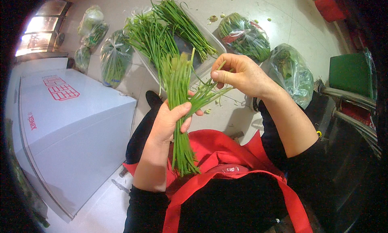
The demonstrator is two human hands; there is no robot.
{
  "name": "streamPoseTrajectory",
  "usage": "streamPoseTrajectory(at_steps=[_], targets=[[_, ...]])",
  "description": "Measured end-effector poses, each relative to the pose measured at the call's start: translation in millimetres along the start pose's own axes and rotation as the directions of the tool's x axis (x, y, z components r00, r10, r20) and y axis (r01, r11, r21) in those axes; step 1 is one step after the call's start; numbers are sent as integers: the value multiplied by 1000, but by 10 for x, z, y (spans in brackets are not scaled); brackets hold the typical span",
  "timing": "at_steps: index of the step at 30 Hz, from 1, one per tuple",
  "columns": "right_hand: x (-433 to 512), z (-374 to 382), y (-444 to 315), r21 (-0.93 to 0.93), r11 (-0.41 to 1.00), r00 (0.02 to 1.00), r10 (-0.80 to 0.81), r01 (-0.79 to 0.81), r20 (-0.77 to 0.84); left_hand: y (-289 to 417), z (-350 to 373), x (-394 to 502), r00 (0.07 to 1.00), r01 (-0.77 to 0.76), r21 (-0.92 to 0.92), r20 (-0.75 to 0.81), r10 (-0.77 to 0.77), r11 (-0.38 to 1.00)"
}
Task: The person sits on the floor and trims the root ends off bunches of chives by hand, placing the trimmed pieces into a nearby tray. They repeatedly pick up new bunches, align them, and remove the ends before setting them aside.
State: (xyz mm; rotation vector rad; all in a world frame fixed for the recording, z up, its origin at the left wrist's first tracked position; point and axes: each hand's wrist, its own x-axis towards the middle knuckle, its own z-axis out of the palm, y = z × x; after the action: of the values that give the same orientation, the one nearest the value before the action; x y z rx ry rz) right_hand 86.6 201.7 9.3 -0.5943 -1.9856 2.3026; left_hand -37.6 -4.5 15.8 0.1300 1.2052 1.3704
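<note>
A thick bunch of garlic chives [178, 90] stands nearly upright in my left hand [172, 118], its long leaves hanging down over my red apron [209, 142]. Several loose stalks [203, 99] splay out to the right from that same grip. Above them, my right hand [235, 71] pinches a few thin stalks between thumb and fingers. Just beyond both hands lies a clear plastic tray [216, 40] on the floor. Two heaps of chives rest in it, one on the left [151, 36] and one on the right [185, 25].
Tied plastic bags of greens stand left [116, 57] and right [245, 36] of the tray. A greenish bag of leaves [292, 72] sits by my right knee. A white chest freezer [78, 118] fills the left side. Trimmings [213, 18] litter the tiled floor.
</note>
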Motion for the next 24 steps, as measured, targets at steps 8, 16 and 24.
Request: streamPoseTrajectory(at_steps=[8, 16, 24], targets=[[16, 1, 14, 24, 993, 977, -112, 118, -181, 31, 6, -14, 1000, 8, 52, -17, -7, 999], [8, -26, 56, 135, 969, 942, -161, 208, -294, 52, 29, -11, 1000, 6, 80, -23, -4, 997], [43, -198, -60, 228, 966, 971, -67, 120, -230, 28, 13, -25, 998, 48, 136, -51, -41, 989]])
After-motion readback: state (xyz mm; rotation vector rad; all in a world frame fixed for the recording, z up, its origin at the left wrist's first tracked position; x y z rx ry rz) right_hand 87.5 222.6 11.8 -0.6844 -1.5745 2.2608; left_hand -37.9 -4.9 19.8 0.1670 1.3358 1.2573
